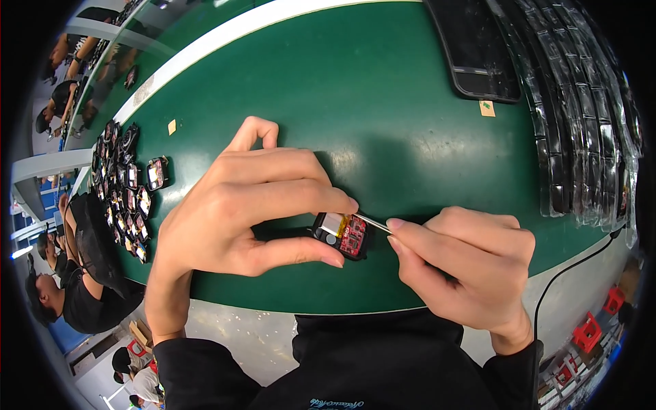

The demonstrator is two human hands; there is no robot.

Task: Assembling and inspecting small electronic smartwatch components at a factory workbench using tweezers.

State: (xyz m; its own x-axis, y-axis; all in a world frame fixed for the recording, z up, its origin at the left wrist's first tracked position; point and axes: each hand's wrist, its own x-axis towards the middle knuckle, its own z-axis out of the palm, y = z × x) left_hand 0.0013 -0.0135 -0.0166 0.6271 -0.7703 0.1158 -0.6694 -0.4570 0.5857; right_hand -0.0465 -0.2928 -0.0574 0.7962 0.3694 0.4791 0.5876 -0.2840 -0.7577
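Note:
Between the thumb and forefinger of my left hand sits a small black-cased electronic device, its inside showing. A red circuit board, a silvery battery and a bit of yellow tape are visible in it. My right hand pinches a pair of thin metal tweezers between thumb and forefinger. Their tips reach the upper right edge of the device, beside my left forefinger. Whether the tips grip anything is too small to tell. Both hands are just above the green table, near its front edge.
Several similar open devices lie heaped at the left, one slightly apart. A black tray lies at the far right, beside stacked black trays in clear plastic. Co-workers sit along the left. A black cable hangs at the right.

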